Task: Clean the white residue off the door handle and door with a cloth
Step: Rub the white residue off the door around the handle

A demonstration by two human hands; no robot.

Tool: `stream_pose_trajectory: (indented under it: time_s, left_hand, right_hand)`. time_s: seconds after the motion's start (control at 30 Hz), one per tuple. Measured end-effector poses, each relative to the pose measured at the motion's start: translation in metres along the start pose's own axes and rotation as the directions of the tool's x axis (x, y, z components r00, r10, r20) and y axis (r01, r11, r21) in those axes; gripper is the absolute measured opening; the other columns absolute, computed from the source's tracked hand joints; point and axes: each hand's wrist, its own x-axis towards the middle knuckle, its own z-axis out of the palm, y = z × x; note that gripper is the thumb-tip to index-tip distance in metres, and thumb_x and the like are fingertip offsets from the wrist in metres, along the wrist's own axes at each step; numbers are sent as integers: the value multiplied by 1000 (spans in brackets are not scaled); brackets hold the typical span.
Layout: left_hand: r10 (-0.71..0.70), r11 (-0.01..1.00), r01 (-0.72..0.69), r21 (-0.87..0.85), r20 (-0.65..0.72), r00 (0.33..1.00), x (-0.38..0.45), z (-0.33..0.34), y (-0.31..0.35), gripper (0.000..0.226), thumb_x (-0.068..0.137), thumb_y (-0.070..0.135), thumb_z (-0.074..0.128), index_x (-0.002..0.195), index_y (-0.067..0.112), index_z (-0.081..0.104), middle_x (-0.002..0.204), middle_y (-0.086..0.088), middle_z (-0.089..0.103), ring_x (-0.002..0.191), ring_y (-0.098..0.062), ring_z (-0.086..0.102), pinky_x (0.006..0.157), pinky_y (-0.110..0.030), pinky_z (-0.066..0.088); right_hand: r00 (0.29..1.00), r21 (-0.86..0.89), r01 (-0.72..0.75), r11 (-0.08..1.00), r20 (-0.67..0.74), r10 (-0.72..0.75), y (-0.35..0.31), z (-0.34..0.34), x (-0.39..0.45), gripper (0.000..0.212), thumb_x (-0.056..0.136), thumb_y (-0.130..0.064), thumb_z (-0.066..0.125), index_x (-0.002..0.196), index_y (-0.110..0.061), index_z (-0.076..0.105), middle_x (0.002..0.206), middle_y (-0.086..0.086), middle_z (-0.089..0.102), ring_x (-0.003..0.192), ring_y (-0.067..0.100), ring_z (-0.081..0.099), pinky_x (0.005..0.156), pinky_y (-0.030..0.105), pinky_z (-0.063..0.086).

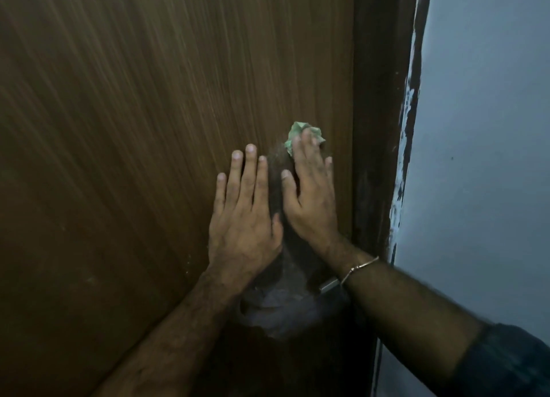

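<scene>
Left hand (pixel 242 215) lies flat on the door (pixel 134 128); right hand (pixel 311 194), fingers straight, presses a green cloth (pixel 294 134) against it.

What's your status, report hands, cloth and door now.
Left hand flat on door, fingers straight. Right hand pressing green cloth to door near frame. Pale residue patch below wrists. Handle mostly hidden.

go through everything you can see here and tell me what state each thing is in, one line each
left hand: open, fingers straight, flat on the door
right hand: fingers straight, pressing the cloth to the door
green cloth: crumpled, under the right fingertips
door: closed against the frame, pale smear below the hands
door handle: mostly hidden by the right wrist
door frame: white flecks along its wall edge
</scene>
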Motion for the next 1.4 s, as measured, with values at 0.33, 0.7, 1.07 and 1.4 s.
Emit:
stream_pose_trajectory:
  time_s: [0.33, 0.7, 1.07, 1.4]
  left_hand:
    - [25, 999, -24, -20, 7, 1000, 1, -2, -3, 90, 85, 38, 53, 156, 6, 6, 165, -13, -1, 152, -26, -4, 122, -49, 10]
    - [45, 998, -44, -46, 17, 999, -2, -4, -5, 86, 87, 35, 49, 156, 5, 7, 165, -12, -2, 152, -25, -4, 123, -49, 12]
    - [65, 998, -64, -26, 41, 997, -3, -5, -12, 88, 85, 34, 53, 156, 6, 7, 165, -11, -1, 152, -25, -3, 122, -45, 11]
    - [87, 994, -83, -70, 61, 994, -4, -10, -16, 88, 86, 31, 54, 156, 7, 5, 165, -11, -3, 152, -22, -5, 123, -44, 8]
  right_hand:
    - [994, 19, -77, 997, -72, 78, 0, 2, 2, 58, 97, -19, 36, 154, -17, 23, 163, -1, 16, 151, 10, 7, 121, 55, 3]
    - [999, 25, 47, 999, -14, -47, -8, 10, -8, 62, 94, -16, 39, 154, -18, 23, 163, -2, 17, 151, 10, 7, 122, 51, -1]
    - [994, -19, -93, 996, -54, 92, 21, -3, -16, 62, 95, -10, 44, 153, -18, 25, 162, -3, 21, 150, 9, 13, 121, 56, 7]
    - [999, 43, -29, 999, -38, 30, -4, 12, -23, 70, 85, -6, 44, 153, -16, 29, 162, 0, 22, 151, 11, 12, 122, 53, 4]
